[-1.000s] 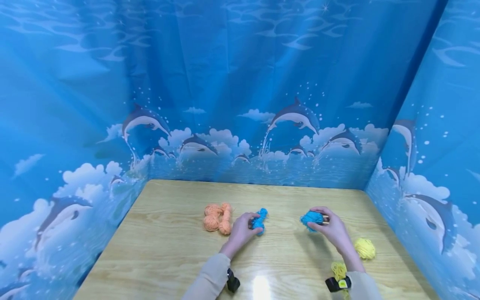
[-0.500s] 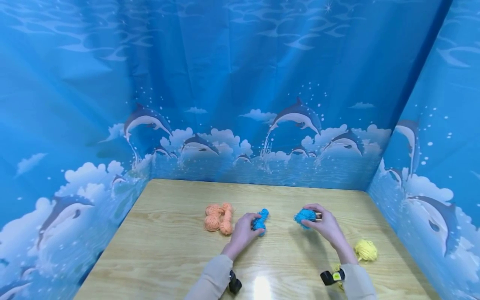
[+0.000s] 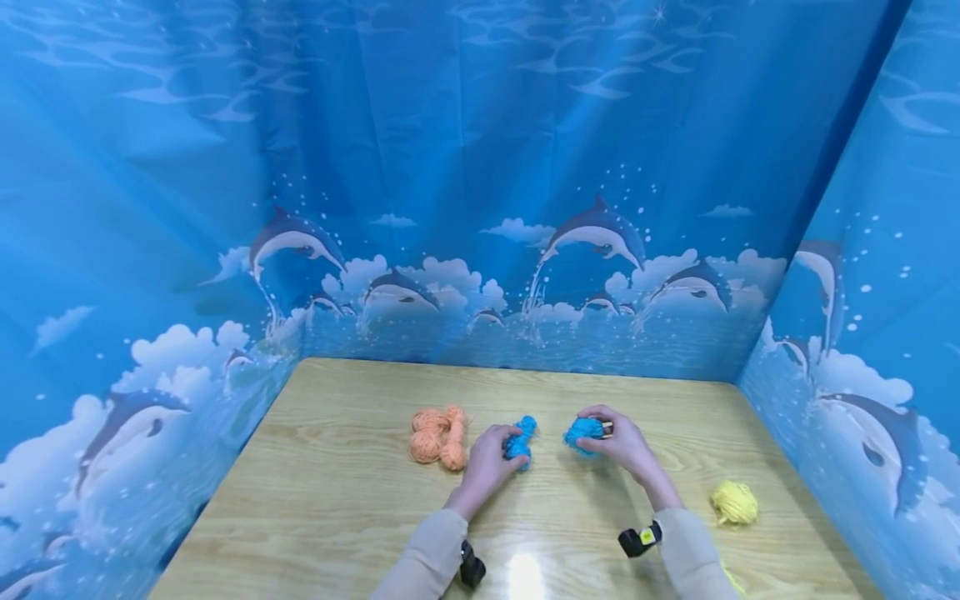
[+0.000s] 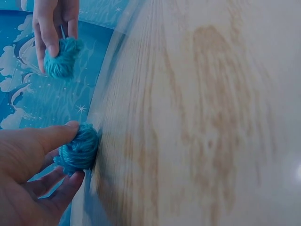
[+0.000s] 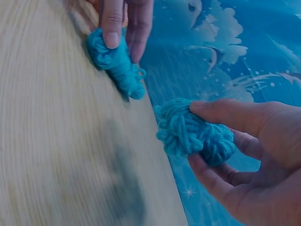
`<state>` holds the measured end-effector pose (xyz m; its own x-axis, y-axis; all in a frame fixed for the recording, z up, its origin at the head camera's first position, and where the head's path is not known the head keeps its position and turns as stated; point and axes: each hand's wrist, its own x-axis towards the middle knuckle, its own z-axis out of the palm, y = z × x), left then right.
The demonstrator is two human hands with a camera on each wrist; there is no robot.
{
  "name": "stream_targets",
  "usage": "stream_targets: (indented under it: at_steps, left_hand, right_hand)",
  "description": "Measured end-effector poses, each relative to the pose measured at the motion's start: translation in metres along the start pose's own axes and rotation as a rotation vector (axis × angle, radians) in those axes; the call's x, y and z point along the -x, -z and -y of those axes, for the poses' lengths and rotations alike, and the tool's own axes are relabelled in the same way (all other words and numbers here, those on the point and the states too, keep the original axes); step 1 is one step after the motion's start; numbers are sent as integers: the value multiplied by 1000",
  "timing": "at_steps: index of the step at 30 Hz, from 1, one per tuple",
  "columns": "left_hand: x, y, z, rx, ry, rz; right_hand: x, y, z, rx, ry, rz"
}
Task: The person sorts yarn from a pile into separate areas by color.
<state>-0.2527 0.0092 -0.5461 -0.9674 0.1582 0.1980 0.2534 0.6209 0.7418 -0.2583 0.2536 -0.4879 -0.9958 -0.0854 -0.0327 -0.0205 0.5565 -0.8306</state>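
Near the middle of the table (image 3: 322, 500), my left hand (image 3: 487, 467) grips a long blue yarn skein (image 3: 521, 442) that lies on the wood, thumb and fingers on its sides. To its right, my right hand (image 3: 618, 437) pinches a rounder blue yarn ball (image 3: 583, 435) between thumb and fingers. In the right wrist view this blue ball (image 5: 193, 132) hangs over the table with its shadow below, loose loops at its near end. A small gap separates the two blue bundles. Just left of my left hand sit orange yarn balls (image 3: 427, 435), side by side.
A yellow yarn ball (image 3: 734, 502) lies on the right side of the table. More yellow yarn (image 3: 733, 579) peeks out by the right sleeve at the front. Blue dolphin-print curtains (image 3: 480, 208) close off the back and both sides.
My right hand has moved left with its blue yarn ball, closer to the blue skein. My left hand has stayed in place. The right forearm now covers most of the front yellow yarn.
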Motion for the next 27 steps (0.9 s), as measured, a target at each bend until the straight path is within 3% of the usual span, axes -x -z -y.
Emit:
stream_targets:
  at_steps: [9, 14, 18, 27]
  left_hand:
    - [0, 1, -1, -1, -12, -14]
    - [1, 2, -2, -7, -5, -9]
    - [1, 1, -2, -18, -11, -12]
    - [1, 3, -4, -34, -4, 4]
  right_hand:
    - [-13, -26, -7, 44, 56, 90]
    - [-17, -36, -12, 22, 32, 133]
    - [-19, -40, -14, 20, 2, 142]
    - [-23, -44, -9, 133, -1, 140]
